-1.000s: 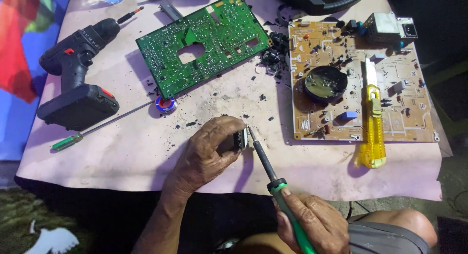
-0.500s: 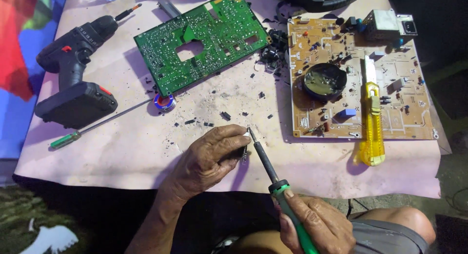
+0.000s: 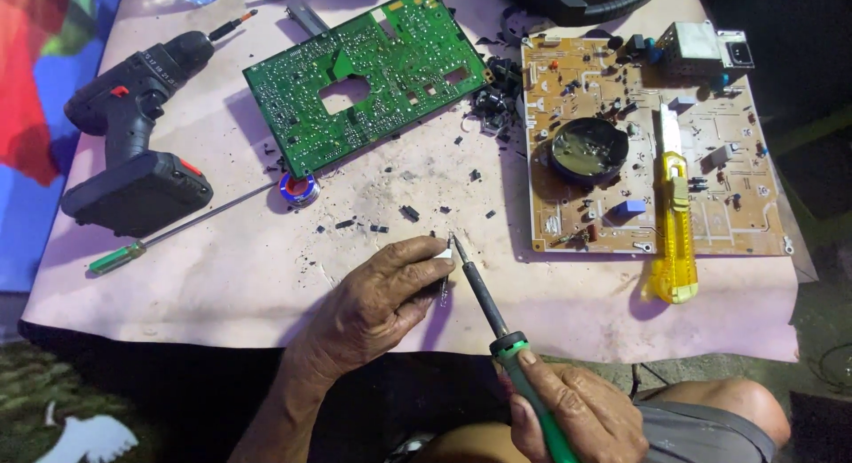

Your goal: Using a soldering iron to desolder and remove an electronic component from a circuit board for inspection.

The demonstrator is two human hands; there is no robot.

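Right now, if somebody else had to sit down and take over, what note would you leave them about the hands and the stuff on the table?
Left hand: pinching a small white component against the table.
Right hand: gripping the green-handled soldering iron, tip at that component.
Green circuit board lies top centre; tan circuit board lies to the right, with a black round tin and a yellow utility knife on it.
Cordless drill, green-handled screwdriver and solder spool lie to the left.
Done: loose black parts are scattered on the table.
Left: cannot tell.
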